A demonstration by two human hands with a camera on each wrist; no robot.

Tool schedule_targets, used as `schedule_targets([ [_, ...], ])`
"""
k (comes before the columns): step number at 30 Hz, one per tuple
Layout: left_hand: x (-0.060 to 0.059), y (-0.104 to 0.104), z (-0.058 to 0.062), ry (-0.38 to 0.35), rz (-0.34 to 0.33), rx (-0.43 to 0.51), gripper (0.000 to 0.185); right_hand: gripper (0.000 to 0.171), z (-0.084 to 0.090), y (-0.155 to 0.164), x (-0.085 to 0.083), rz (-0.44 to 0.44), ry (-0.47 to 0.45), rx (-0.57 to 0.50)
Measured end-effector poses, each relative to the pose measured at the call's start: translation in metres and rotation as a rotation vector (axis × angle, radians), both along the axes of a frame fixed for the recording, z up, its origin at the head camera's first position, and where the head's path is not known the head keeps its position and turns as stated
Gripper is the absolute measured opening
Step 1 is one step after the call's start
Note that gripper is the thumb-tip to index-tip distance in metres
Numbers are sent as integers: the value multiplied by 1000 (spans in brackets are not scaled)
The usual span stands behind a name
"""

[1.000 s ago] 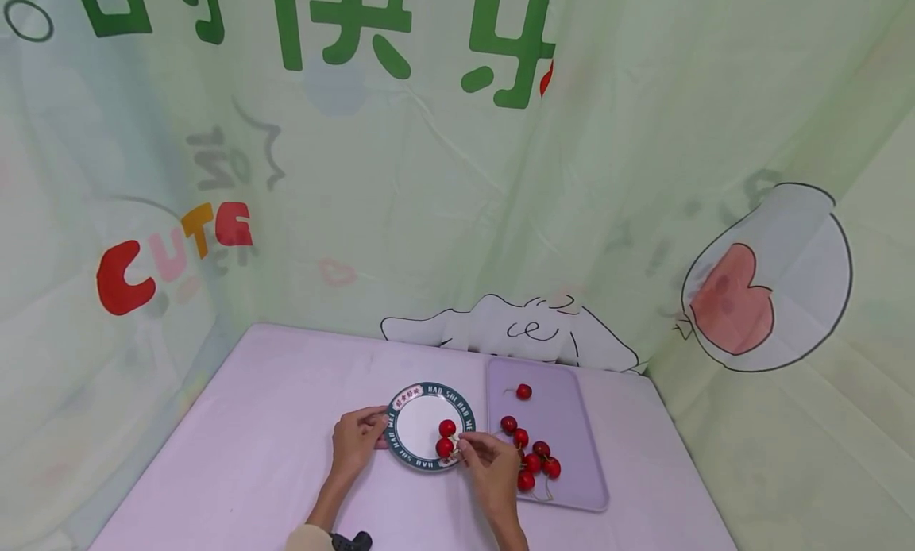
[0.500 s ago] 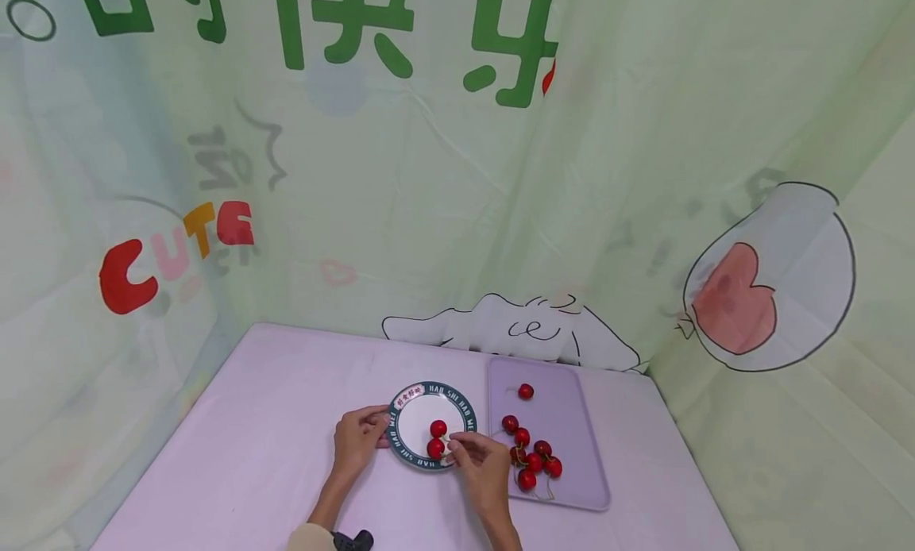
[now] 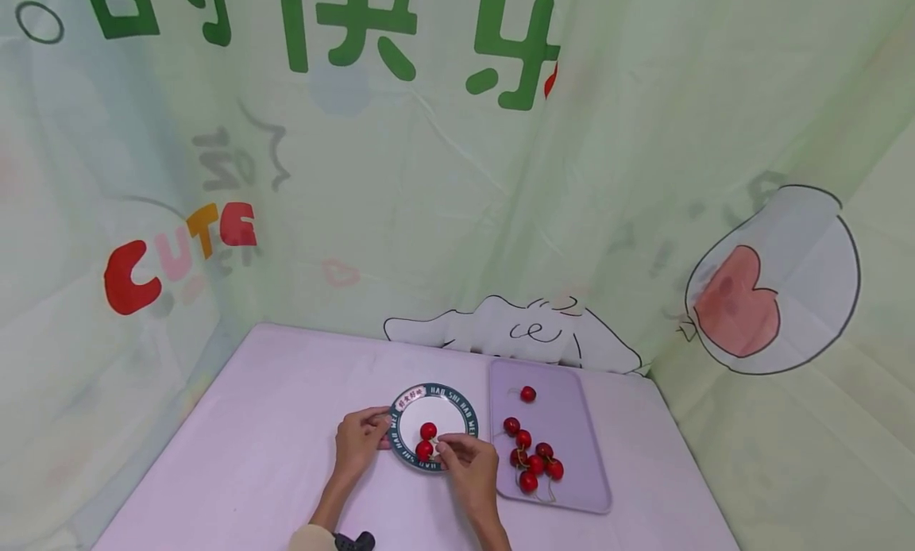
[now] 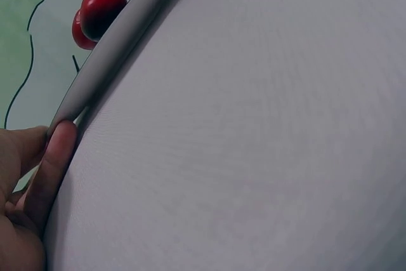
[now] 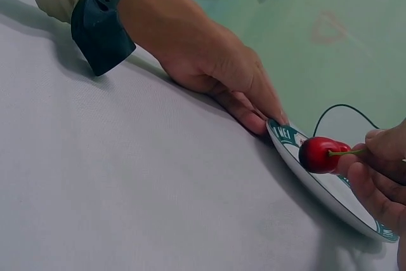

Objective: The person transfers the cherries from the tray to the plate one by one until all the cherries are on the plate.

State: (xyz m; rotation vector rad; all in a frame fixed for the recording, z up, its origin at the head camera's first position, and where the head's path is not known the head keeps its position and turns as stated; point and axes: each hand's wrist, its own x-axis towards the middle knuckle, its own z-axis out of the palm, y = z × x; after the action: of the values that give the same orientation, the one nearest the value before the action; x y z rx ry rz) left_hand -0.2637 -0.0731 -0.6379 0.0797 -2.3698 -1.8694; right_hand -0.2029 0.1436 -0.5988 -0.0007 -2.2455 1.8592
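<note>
A round white plate with a green lettered rim (image 3: 465, 408) lies on the table in the head view. My left hand (image 3: 357, 442) pinches its left edge, thumb on top and a finger beneath, as the left wrist view shows. Two red cherries (image 3: 427, 431) hang over the lower part of the plate from green stems. Thumb and fingertips of my right hand (image 3: 473, 470) pinch those stems. One cherry (image 5: 316, 155) mostly covers the other in the right wrist view. Above the plate's edge, the left wrist view shows the same cherries (image 4: 103, 12) overlapping.
Right of the plate is a flat lilac tray (image 3: 572, 400) bearing several cherries (image 3: 536, 464), mostly bunched toward its near half, with a single cherry (image 3: 527, 394) farther back. A printed curtain (image 3: 429, 178) encloses the table (image 3: 286, 376). A dark device (image 3: 355, 541) sits at my left wrist.
My right hand has carried the two cherries leftward over the plate, from its right side to the lower middle. The left hand has kept its hold on the rim.
</note>
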Motion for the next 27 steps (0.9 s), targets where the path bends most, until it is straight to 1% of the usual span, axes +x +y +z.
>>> schedule_targets([
  [8, -4, 0, -5, -14, 3, 10, 25, 10, 5, -4, 1, 10, -23, -8],
  [14, -3, 0, -5, 6, 9, 4, 25, 10, 6, -6, 1, 12, -11, 10],
  [18, -2, 0, -4, 10, 8, 3, 25, 9, 4, -8, 0, 6, 2, 42],
  [22, -2, 0, -4, -5, 7, 8, 25, 8, 2, -10, 0, 5, 10, 74],
  [27, -3, -1, -4, -11, 2, 5, 25, 9, 4, -11, 0, 6, 14, 141],
])
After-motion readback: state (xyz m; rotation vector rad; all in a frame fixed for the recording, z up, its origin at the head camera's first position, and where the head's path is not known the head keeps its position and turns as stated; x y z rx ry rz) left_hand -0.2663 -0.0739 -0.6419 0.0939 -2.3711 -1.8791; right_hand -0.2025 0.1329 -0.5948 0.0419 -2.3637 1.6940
